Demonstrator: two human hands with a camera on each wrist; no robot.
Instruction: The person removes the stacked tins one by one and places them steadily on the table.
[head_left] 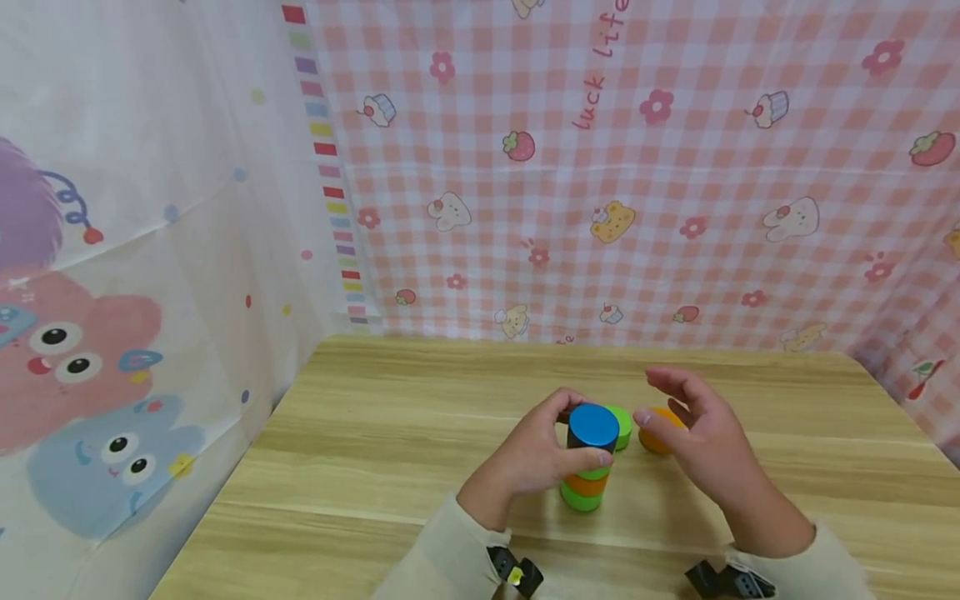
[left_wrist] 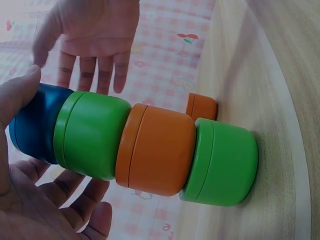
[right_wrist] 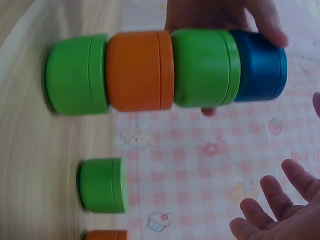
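Note:
A tower of small, round lidded jars stands on the wooden table, leaning a little in the left wrist view. Its blue jar (head_left: 594, 425) is on top. Under that come a green jar (left_wrist: 95, 135), an orange jar (left_wrist: 157, 150) and the bottom green jar (head_left: 582, 497). My left hand (head_left: 534, 450) holds the blue jar from the left, thumb on its near side and fingers around behind. To the right of the tower my right hand (head_left: 708, 442) hangs with fingers spread and nothing in its grasp. It partly covers a loose orange jar (head_left: 655, 445) in the head view.
Behind the tower, a loose green jar (right_wrist: 102, 185) stands on the wooden table (head_left: 360, 450), left of the loose orange one. A pink checked cloth (head_left: 555, 167) hangs along the table's back edge, and a white patterned cloth (head_left: 210, 125) at the left.

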